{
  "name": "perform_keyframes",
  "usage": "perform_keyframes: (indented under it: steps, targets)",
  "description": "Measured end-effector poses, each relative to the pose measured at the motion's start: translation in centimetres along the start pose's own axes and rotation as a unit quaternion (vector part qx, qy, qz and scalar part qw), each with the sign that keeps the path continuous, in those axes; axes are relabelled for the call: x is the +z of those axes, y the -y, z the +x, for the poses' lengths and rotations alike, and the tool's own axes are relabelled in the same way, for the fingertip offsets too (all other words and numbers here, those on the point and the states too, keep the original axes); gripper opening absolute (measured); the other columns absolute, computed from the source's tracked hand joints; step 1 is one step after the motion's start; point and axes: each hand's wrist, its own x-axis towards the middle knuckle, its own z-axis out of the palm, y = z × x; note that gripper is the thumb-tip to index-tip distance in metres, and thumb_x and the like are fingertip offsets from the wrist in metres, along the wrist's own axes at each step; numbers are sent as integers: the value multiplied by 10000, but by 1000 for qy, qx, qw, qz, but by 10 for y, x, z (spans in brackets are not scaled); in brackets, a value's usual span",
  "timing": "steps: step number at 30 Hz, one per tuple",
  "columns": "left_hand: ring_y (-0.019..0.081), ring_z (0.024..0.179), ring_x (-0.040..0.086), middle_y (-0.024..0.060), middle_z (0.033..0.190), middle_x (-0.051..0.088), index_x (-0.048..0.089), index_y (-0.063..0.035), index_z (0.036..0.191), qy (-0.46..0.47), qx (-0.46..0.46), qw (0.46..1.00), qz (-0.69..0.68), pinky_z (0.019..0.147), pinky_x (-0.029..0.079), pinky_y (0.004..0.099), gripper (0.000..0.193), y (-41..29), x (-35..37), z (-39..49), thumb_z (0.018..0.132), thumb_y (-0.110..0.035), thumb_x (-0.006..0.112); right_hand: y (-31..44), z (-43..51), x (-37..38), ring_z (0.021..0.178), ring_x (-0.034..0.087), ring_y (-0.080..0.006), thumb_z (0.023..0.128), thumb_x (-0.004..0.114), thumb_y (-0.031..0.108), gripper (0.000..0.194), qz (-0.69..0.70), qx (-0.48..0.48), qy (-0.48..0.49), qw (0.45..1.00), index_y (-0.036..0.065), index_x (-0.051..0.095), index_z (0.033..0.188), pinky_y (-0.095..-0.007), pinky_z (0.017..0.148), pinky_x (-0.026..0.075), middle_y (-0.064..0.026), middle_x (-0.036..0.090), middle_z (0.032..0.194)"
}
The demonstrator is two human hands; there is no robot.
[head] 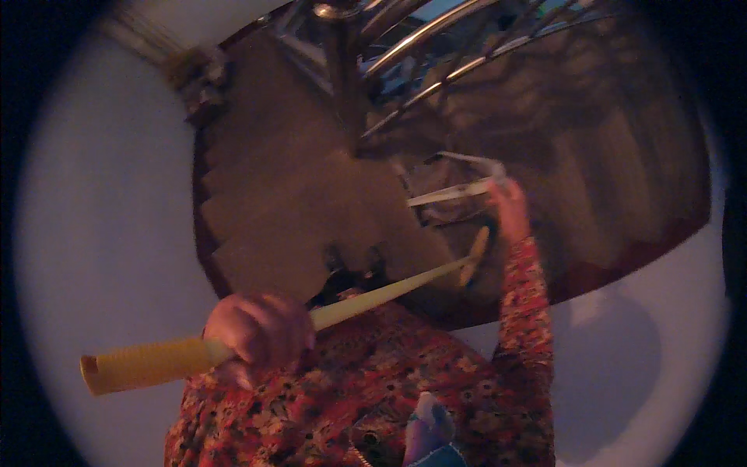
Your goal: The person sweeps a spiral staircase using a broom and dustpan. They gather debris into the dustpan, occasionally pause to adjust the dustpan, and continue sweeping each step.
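My left hand [262,330] is closed around a pale yellow pole [385,295] just below its ribbed yellow grip [149,365]. The pole slants down to the right and ends at a narrow orange-yellow head [475,257], whose lower side is hidden. My right hand [509,207], farther out on the right, is shut on the end of a thin whitish handle or frame [452,192]. A brownish, blurred part [446,175] shows between its bars; whether it is a dustpan I cannot tell. Dark shoes [376,260] stand on brown flooring [292,204].
A shiny metal railing [432,87] with a thick post [344,70] rises ahead. Brown steps [595,187] spread to the right. Pale walls [99,233] stand on both sides, and a blurred bundle [201,84] lies by the left wall.
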Motion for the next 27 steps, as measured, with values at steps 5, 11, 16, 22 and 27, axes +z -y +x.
perform_keyframes:
  steps: [5, 11, 16, 22, 27]
  targets:
    - [236, 682, 659, 49, 709, 657, 509, -103, 654, -1, 5, 1000, -22, 750, 512, 434, 275, 18, -13, -8, 786, -158, 743, 14, -30, 43, 786, 563, -85, 884, 678, 265, 294, 29, 19, 45, 998, 18, 635, 1038, -252, 706, 469, -8, 641, 899]
    - [262, 733, 660, 65, 695, 644, 535, -82, 664, 24, -37, 999, 0, 782, 502, 451, 272, 27, -25, -23, 746, -159, 783, 9, -45, 72, 751, 543, -88, 935, 609, 258, 254, 14, 15, 116, 993, 16, 614, 1010, -252, 706, 448, 6, 611, 818]
    - [272, 747, 651, 63, 725, 638, 546, -82, 674, 88, -83, 991, 63, 805, 478, 472, 257, 57, -40, -32, 753, -141, 783, -34, -22, 81, 726, 562, -105, 934, 596, 306, 302, -65, -31, 193, 979, 5, 614, 921, -295, 666, 454, -31, 627, 765]
    - [259, 815, 669, 41, 808, 671, 620, -111, 782, 135, -110, 981, 81, 825, 448, 462, 203, 99, -45, -21, 745, -164, 813, -121, 31, 95, 712, 564, -132, 918, 607, 264, 270, -124, -1, 259, 958, 9, 612, 832, -312, 684, 451, -50, 641, 769]
    - [261, 855, 664, 28, 829, 669, 621, -127, 791, 89, -109, 986, 86, 864, 437, 469, 184, 100, -47, -19, 758, -153, 800, -198, 71, 109, 764, 605, -149, 896, 625, 265, 258, -89, 23, 315, 945, 9, 640, 868, -320, 710, 460, -69, 670, 805]
